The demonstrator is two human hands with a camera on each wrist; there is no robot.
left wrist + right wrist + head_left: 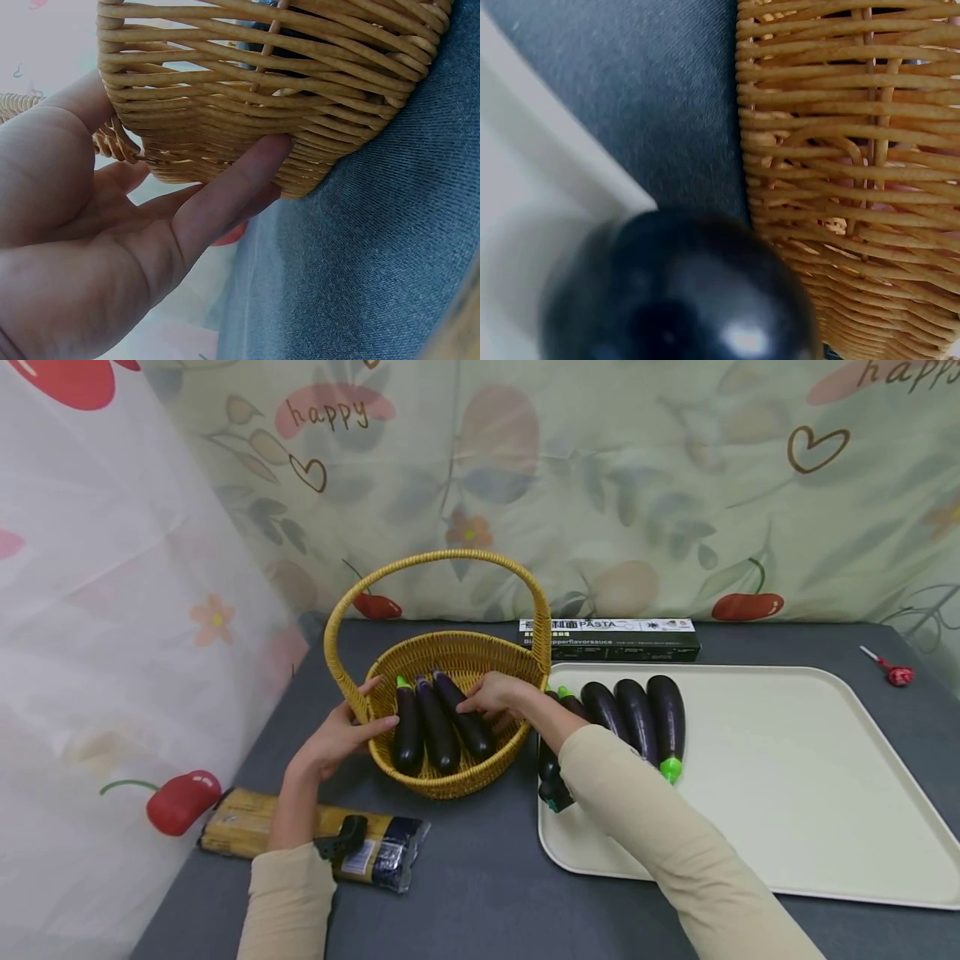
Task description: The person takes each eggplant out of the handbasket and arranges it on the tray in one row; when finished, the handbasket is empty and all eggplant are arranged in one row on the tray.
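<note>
A yellow wicker basket (442, 788) with a tall arched handle stands on the dark cloth, three eggplants lying side by side in it. My left hand (333, 739) grips its left rim, thumb over the edge. In the left wrist view, that hand's fingers (232, 184) lie along the outside of the weave. Reaching in over the right rim, my right hand (498, 695) pinches the rightmost eggplant (474, 735), thumb on top; its other fingers are partly hidden. Beside it are the middle eggplant (438, 731) and the left eggplant (408, 735), which has a green cap.
Right of the basket, a cream tray (787, 785) carries several more eggplants (666, 714) along its left side, partly under my right forearm. A black pasta box (622, 647) lies behind the tray. A spaghetti pack (243, 818) lies under my left wrist. A red lollipop (900, 676) is far right.
</note>
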